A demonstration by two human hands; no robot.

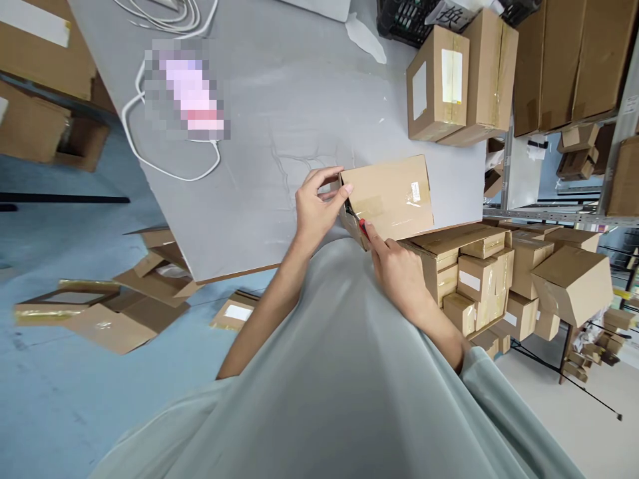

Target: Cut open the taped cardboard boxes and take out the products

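Observation:
A brown cardboard box [389, 196] lies on the grey table near its front edge, with a small white label and clear tape on its upper face. My left hand [319, 203] grips the box's left end, thumb on the top edge and fingers round the far corner. In my right hand [397, 269] is a red-handled box cutter [363, 228], its tip at the left end of the box. A dark gap shows at that end; what lies inside cannot be made out. Part of the cutter is hidden by my fingers.
On the grey table [259, 193] lie a white cable [170, 176] and a blurred-out device [192, 93]. Two taped boxes [439, 86] stand at the back right. Stacked cartons [479, 279] sit right of the table, and opened cartons [134, 306] lie on the floor at left.

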